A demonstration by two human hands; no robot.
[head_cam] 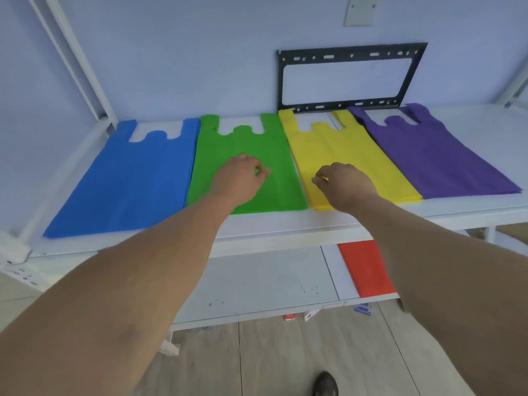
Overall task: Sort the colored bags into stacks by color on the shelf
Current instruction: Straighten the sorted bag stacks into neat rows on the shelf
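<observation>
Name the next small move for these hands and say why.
Probably draw both hands back: the left hand over the green stack and the right hand over the yellow stack hold nothing, and a red bag waits on the lower shelf.

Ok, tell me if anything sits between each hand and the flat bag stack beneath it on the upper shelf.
Nothing visible does. The left hand is directly over the flat green fabric bag stack, and the right hand directly over the flat yellow fabric bag stack. Whether either touches the fabric cannot be told.
</observation>
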